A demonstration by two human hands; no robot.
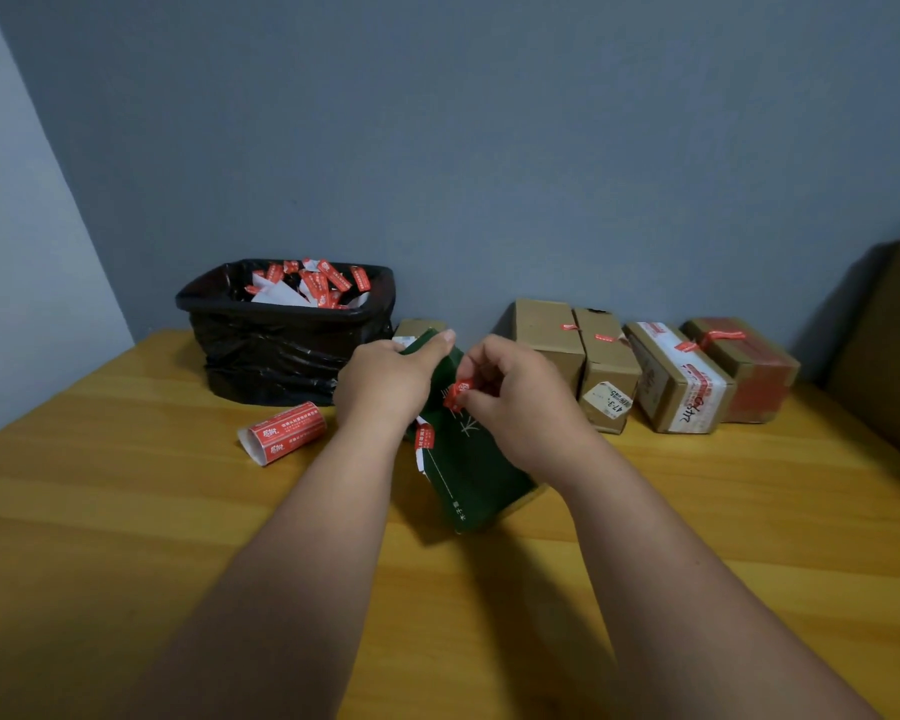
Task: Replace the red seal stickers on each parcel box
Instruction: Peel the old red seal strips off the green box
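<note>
At two o'clock four brown parcels wear red seals (done, I'd guess); the bin at ten holds scraps. Centre, left hand grips the green box while right hand pinches its red sticker.

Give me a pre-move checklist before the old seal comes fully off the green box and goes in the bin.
1. Box steadied: ok. The left hand grips the top of the green box, which stands tilted on the table.
2. Seal gripped: ok. The right hand pinches the crumpled red sticker at the box face.
3. Seal fully detached: cannot tell; the fingers hide the join.
4. Second torn sticker on the box's left edge: not ok, still attached.
5. Bin reachable: ok, open-topped behind the left hand, already holding scraps.
6. Fresh stickers ready: ok, the sticker roll lies left of the box.
</note>
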